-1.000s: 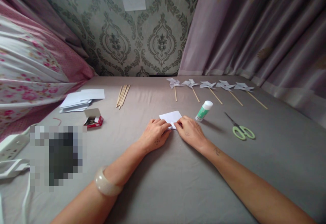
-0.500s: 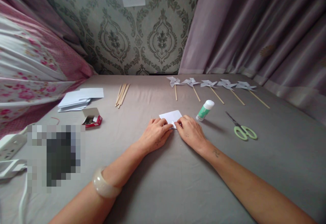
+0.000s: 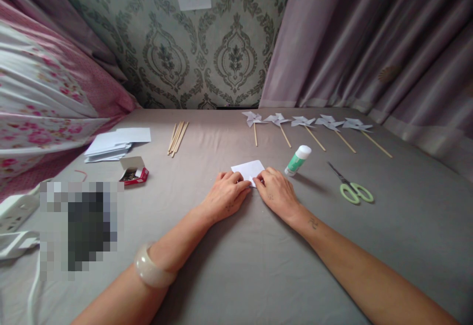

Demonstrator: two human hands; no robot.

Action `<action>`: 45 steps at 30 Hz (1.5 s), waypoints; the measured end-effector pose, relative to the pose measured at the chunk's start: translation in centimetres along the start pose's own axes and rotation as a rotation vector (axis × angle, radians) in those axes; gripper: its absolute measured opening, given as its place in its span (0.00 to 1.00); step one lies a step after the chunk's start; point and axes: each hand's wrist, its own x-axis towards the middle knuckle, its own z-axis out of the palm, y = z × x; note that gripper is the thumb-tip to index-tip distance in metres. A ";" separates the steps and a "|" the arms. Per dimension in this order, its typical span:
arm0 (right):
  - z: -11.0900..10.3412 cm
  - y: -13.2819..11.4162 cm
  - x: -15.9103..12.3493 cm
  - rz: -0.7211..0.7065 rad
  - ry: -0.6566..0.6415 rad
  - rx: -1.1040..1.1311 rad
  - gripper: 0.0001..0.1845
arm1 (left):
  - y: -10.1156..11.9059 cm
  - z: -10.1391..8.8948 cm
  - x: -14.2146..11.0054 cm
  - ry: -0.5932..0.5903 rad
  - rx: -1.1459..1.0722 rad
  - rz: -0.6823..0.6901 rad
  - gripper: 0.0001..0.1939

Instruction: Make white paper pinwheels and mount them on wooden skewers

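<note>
A small white sheet of paper (image 3: pixel 247 168) lies on the cloth-covered surface in front of me. My left hand (image 3: pixel 227 192) presses its near left part with closed fingers. From the other side, my right hand (image 3: pixel 276 192) grips the near right edge, thumb and fingertips close to those of the left. A little flap of paper stands up between the fingertips; the near edge is partly hidden under the hands. Just beyond my right hand stands a glue stick (image 3: pixel 297 160) with a green label and white cap, leaning in view.
Scissors (image 3: pixel 356 193) with green handles lie on the right. Several paper pinwheels (image 3: pixel 303 121) on sticks line the back. At left are loose wooden sticks (image 3: pixel 178 139), a paper stack (image 3: pixel 107 146), a small red box (image 3: pixel 133 174) of tiny metal pieces and a power strip (image 3: pixel 18 211).
</note>
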 end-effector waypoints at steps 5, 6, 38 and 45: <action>-0.3 -0.3 0.0 0.021 -0.034 -0.021 0.13 | 0.1 -0.1 0.1 -0.011 0.003 0.000 0.18; -0.3 -0.3 0.0 0.024 -0.038 -0.023 0.13 | 0.2 -0.1 0.1 -0.012 0.005 -0.001 0.18; -0.2 -0.1 -0.1 -0.025 -0.066 0.047 0.15 | 0.4 -0.2 0.0 0.009 0.040 0.011 0.17; -0.7 -0.2 0.2 -0.043 -0.138 0.017 0.18 | 0.3 0.0 0.0 0.011 0.050 0.013 0.17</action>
